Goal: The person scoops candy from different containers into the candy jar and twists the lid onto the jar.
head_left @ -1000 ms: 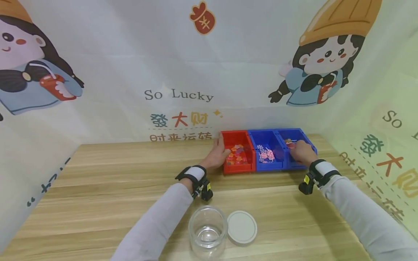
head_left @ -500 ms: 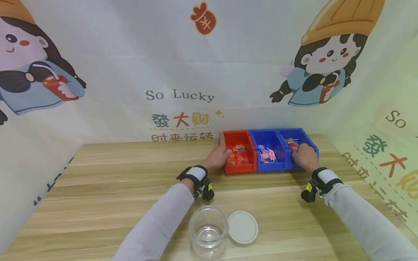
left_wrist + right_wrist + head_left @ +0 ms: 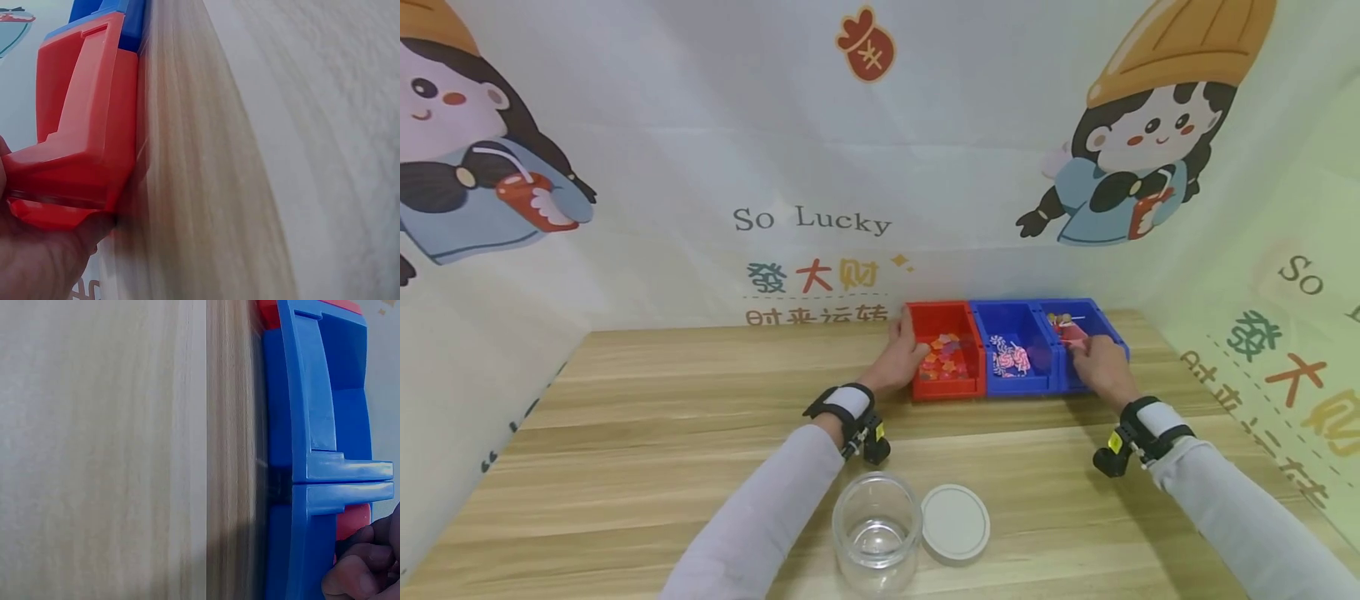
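Observation:
In the head view, my left hand (image 3: 898,358) grips the left side of a red bin (image 3: 946,390), fingers along the outer wall and thumb at the rim. The left wrist view has that hand (image 3: 50,256) close against the red plastic. Orange and red flower-shaped pieces (image 3: 943,358) lie in this bin. My right hand (image 3: 1105,367) reaches into the right blue bin (image 3: 1108,323), holding a small pink scoop-like object (image 3: 1073,335); its held end is hidden by the fingers. Brown-ended pieces with white sticks (image 3: 1060,320) lie behind it. In the right wrist view, curled fingers (image 3: 353,575) overlap the bin's front opening.
A middle blue bin (image 3: 1018,385) with pink-and-white swirled pieces (image 3: 1011,358) joins the other two in a row by the back wall. An uncovered glass jar (image 3: 877,533) stands near the front of the wooden table (image 3: 662,467), beside a white round lid (image 3: 956,524).
My right hand has drawn back slightly to the right and toward me inside the right blue bin, uncovering more of the pink scoop-like object. My left hand keeps its place on the red bin.

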{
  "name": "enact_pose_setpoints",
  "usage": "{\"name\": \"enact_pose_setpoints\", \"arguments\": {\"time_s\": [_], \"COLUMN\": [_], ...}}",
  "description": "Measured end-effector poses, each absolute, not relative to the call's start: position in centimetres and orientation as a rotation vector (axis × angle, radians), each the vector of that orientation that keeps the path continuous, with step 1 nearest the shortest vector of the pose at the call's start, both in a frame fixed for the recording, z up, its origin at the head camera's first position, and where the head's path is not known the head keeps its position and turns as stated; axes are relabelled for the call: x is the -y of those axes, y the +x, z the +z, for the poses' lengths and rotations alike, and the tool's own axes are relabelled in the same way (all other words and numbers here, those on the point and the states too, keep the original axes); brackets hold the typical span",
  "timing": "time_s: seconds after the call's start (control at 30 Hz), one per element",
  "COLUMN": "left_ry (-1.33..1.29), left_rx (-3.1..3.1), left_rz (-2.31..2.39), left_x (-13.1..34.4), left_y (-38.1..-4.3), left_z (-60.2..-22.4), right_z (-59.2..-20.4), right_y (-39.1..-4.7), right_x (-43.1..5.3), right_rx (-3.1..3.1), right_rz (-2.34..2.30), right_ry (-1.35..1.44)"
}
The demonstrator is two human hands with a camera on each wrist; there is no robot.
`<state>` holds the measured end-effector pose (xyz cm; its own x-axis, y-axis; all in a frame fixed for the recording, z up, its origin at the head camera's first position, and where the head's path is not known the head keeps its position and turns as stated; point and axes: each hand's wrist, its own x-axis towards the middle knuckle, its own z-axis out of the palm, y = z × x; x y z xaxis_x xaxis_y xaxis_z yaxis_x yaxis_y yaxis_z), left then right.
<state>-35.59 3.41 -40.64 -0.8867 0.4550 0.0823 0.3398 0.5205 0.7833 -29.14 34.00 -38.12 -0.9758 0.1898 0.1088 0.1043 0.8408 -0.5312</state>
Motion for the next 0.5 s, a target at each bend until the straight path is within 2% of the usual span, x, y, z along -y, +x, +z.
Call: {"name": "enact_pose_setpoints", "arguments": {"time_s": [0.23,0.5], "left_ry": [0.681,0.683], "left_rx": [-2.616,-2.613], "left_rz": [1.329,1.350], "left_x": [-3.3,-3.2], "left_y": [-35.5,-35.3], "left_z": [-40.7,-40.6], "right_z": [-38.3,-38.6], "right_y": [-28.6,-27.8], "right_x": [-34.1,-34.3], "right_rx": [2.828,2.737], "right_rz": [0.914,0.858], "right_ry": [-0.272,-0.183]}}
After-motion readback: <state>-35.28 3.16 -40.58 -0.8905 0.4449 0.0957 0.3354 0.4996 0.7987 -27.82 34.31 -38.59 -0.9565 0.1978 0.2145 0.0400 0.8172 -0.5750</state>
